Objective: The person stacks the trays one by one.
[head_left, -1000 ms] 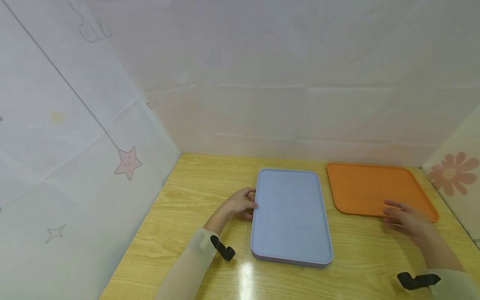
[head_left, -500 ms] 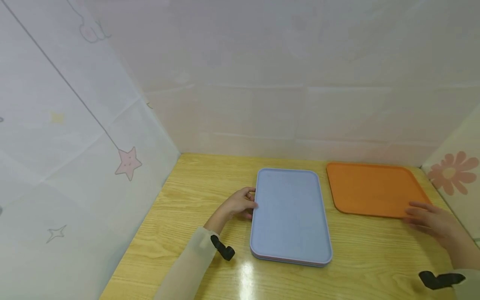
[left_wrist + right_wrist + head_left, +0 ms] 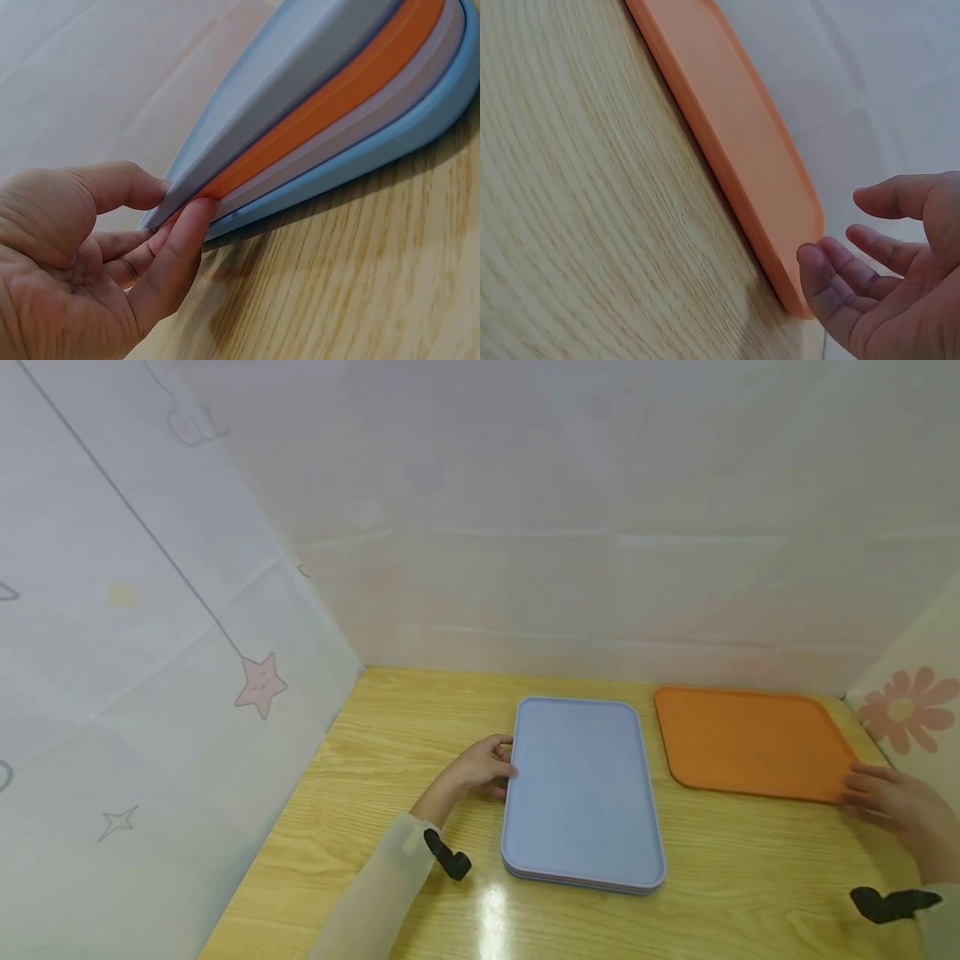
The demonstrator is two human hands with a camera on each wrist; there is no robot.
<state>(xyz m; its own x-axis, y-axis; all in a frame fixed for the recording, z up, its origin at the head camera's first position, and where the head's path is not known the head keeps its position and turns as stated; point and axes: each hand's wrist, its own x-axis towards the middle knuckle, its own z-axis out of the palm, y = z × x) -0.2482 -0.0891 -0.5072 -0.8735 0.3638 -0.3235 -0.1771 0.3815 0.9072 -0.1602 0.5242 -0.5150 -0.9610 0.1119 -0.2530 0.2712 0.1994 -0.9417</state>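
Observation:
A stack of rectangular trays [image 3: 583, 793] lies mid-table, a pale blue tray [image 3: 262, 97] on top. Below its rim the left wrist view shows an orange tray [image 3: 337, 105], a pale lilac one [image 3: 375, 112] and a blue one [image 3: 375, 150] at the bottom. My left hand [image 3: 480, 766] grips the stack's left edge, thumb at the top tray's rim and fingertips against the side below. Off to the right, another orange tray [image 3: 750, 739] lies flat by the back wall. My right hand [image 3: 903, 806], fingers loosely bent and thumb apart, is beside that tray's near right corner, holding nothing.
Everything lies on a wood-grain table [image 3: 397, 718]. Pale sheets form a back wall [image 3: 600, 585], a left wall [image 3: 172, 718] with a pink star, and a right wall with a red flower [image 3: 907, 710].
My right hand has moved rightward along the orange tray's near edge to its right corner. The left hand and the stack stay in place.

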